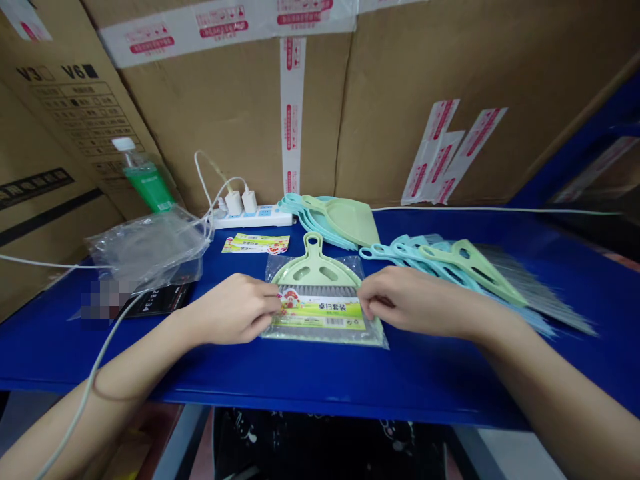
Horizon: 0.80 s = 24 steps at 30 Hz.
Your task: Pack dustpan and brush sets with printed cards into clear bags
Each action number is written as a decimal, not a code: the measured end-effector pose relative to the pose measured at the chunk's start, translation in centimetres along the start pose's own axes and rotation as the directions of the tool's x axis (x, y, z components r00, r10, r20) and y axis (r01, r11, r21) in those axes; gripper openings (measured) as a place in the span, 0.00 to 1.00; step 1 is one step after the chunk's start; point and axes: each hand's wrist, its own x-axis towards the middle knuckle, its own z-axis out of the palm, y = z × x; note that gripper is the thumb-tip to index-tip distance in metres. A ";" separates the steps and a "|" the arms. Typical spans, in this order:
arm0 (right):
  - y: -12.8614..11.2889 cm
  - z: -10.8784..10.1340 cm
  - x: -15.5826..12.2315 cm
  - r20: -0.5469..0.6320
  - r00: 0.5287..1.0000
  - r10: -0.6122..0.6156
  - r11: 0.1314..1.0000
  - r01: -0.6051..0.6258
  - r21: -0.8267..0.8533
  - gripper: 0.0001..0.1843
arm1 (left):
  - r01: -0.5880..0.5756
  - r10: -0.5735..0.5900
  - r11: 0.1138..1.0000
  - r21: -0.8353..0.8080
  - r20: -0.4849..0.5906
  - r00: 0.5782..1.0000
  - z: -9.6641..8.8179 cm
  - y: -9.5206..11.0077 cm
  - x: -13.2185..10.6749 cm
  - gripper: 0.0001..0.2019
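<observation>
A green brush and dustpan set (314, 267) lies flat on the blue table, inside a clear plastic bag (325, 335). Its handle points away from me, and grey bristles run across its middle. Over the bristles sits a printed yellow-green label card (325, 310). My left hand (245, 307) is closed with its fingertips at the bag's left edge. On the opposite side my right hand (400, 300) pinches the bag's right edge. The fingertips of both hands are partly hidden.
Green and blue dustpans (353, 220) lie stacked at the back, with brushes (470, 267) fanned out to the right. Label cards (255, 244) lie near a power strip (265, 217). Left are plastic bags (150, 247), a phone (160, 300), a green bottle (149, 187) and a cable (100, 367) crossing my left arm.
</observation>
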 end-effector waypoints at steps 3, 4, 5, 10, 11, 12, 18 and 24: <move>0.0 0.1 0.3 0.052 0.998 0.026 1.000 -0.026 0.011 0.12 | 0.013 -0.013 1.000 0.002 0.004 1.000 0.0 0.0 0.0 0.12; 0.0 0.1 0.4 0.058 0.998 0.026 1.000 -0.027 0.014 0.12 | 0.019 -0.019 1.000 0.005 0.008 1.000 0.1 0.0 0.0 0.12; -0.1 0.1 0.5 0.067 0.997 0.026 1.000 -0.027 0.014 0.12 | 0.022 -0.022 1.000 0.007 0.010 1.000 0.1 0.1 0.0 0.12; -0.1 0.1 0.6 0.097 0.994 0.053 0.998 -0.051 -0.022 0.12 | 0.034 -0.034 0.999 0.005 0.015 0.999 0.1 0.2 0.1 0.12; -0.1 0.1 0.6 0.095 0.994 0.054 0.998 -0.051 -0.033 0.12 | 0.040 -0.040 0.999 0.008 0.016 0.999 0.2 0.2 0.1 0.13; -0.1 0.1 0.6 0.092 0.994 0.053 0.998 -0.049 -0.045 0.12 | 0.047 -0.047 0.999 0.012 0.019 0.999 0.2 0.2 0.1 0.13; -0.1 0.3 0.8 0.050 0.999 -0.010 0.997 0.014 -0.082 0.11 | 0.070 -0.070 0.997 0.037 -0.003 0.998 0.3 0.6 0.2 0.15; -0.4 0.4 0.9 0.040 0.999 -0.025 0.995 0.029 -0.094 0.10 | 0.055 -0.052 0.997 0.059 -0.053 0.997 0.7 0.5 0.3 0.18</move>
